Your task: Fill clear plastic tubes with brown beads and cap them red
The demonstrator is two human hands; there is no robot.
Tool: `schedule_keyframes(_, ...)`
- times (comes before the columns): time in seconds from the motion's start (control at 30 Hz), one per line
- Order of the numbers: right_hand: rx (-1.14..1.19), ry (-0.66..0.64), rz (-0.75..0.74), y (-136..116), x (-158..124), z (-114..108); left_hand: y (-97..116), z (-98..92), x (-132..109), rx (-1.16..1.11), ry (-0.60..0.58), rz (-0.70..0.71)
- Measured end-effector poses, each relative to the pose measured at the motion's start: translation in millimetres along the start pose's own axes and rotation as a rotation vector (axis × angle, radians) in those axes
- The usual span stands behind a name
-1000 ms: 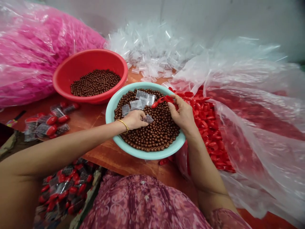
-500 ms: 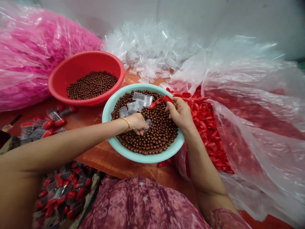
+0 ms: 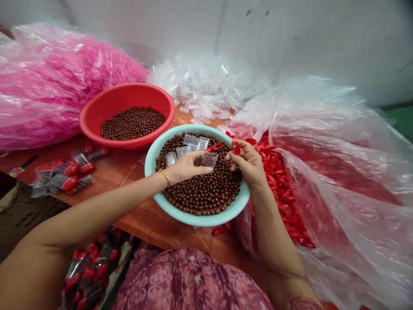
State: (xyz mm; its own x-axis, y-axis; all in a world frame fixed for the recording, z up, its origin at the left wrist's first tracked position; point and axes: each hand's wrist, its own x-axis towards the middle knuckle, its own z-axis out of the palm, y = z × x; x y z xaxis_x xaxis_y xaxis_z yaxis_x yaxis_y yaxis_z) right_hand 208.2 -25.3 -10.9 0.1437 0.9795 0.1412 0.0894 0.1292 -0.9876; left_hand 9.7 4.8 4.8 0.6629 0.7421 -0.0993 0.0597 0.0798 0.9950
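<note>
"Two grips to read, both over the teal basin (image 3: pixel 206 220). What do I have on the left?"

"The left hand (image 3: pixel 186 166) has a small clear container (image 3: pixel 209 160) pinched by its side, thumb along the near lower edge, fingers mostly behind, parted only as far as its thickness."

"How would it handle?"

"Light and stiff, I'd judge, with slick walls that might skid or crack under a hard squeeze. I'd take it low on the side walls and leave the rim free. It looks dark through the wall; I can't tell whether anything is inside."

"And my right?"

"Just to the right of that container, the right hand (image 3: pixel 248 163) has a red cap (image 3: pixel 236 147) between thumb and index finger, closed down to the cap's width. I can't see what the curled lower fingers touch. Smooth, light plastic, I'd guess, best taken by its outer wall."

"What's around them?"

"Brown balls (image 3: pixel 203 196) below both grips, likely quick to roll. More clear containers (image 3: pixel 191 140) lie just beyond the left one. A red piece (image 3: pixel 214 147) shows just past its fingertips; I can't say if they touch."
</note>
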Motion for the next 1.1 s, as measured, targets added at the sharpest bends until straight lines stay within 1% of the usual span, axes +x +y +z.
schedule_keyframes(0.07, 0.004, -0.04, 0.006, -1, -1, 1, -1, 0.5, 0, 0.05, 0.022, 0.019)
schedule_keyframes(0.13, 0.024, -0.029, 0.02, -3, -4, 3, -3, 0.8, 0, 0.042, 0.013, 0.007)
schedule_keyframes(0.23, 0.043, -0.013, 0.044, -7, -10, 6, -6, -0.4, -1, -0.083, -0.084, -0.075)
schedule_keyframes(0.3, 0.005, -0.019, 0.041, -12, -15, 9, -6, -2.0, -2, -0.171, -0.17, -0.127)
schedule_keyframes(0.37, -0.065, -0.05, 0.025, -17, -17, 12, -4, -4.0, -4, -0.237, -0.236, -0.144)
schedule_keyframes(0.43, -0.133, -0.116, -0.005, -24, -16, 15, -1, -5.9, -5, -0.265, -0.279, -0.145)
schedule_keyframes(0.53, -0.197, -0.262, -0.056, -35, -12, 18, 2, -8.3, -6, -0.236, -0.341, -0.157)
schedule_keyframes(0.67, -0.236, -0.446, -0.048, -44, -7, 17, 3, -10.0, -6, -0.181, -0.421, -0.163)
schedule_keyframes(0.73, -0.242, -0.491, -0.04, -45, -7, 14, 4, -10.3, -7, -0.182, -0.433, -0.156)
schedule_keyframes(0.9, -0.175, -0.521, -0.012, -43, -8, 9, 6, -11.7, -7, -0.223, -0.45, -0.133)
schedule_keyframes(1.0, -0.101, -0.523, 0.04, -37, -9, 10, 5, -12.2, -6, -0.24, -0.469, -0.108)
schedule_keyframes(1.1, 0.012, -0.474, 0.085, -26, -7, 12, 4, -12.2, -6, -0.24, -0.447, -0.073)
